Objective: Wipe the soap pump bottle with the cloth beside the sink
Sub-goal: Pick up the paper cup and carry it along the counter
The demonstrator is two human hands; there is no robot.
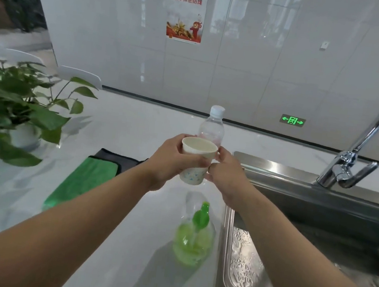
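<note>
The soap pump bottle (193, 238), clear with green liquid and a green pump head, stands on the white counter close to the sink's left rim. A green cloth (83, 180) lies flat on the counter to its left, partly over a dark grey cloth (118, 156). Above the counter, my left hand (168, 162) grips a white paper cup (196, 160) around its side. My right hand (227, 173) touches the cup's right side with thumb and fingers. Both hands are well above and behind the soap bottle.
A clear plastic water bottle (212, 128) with a white cap stands behind the cup. The steel sink (276, 177) and chrome faucet (363, 143) fill the right side. A leafy potted plant (16, 106) sits on the counter at the left.
</note>
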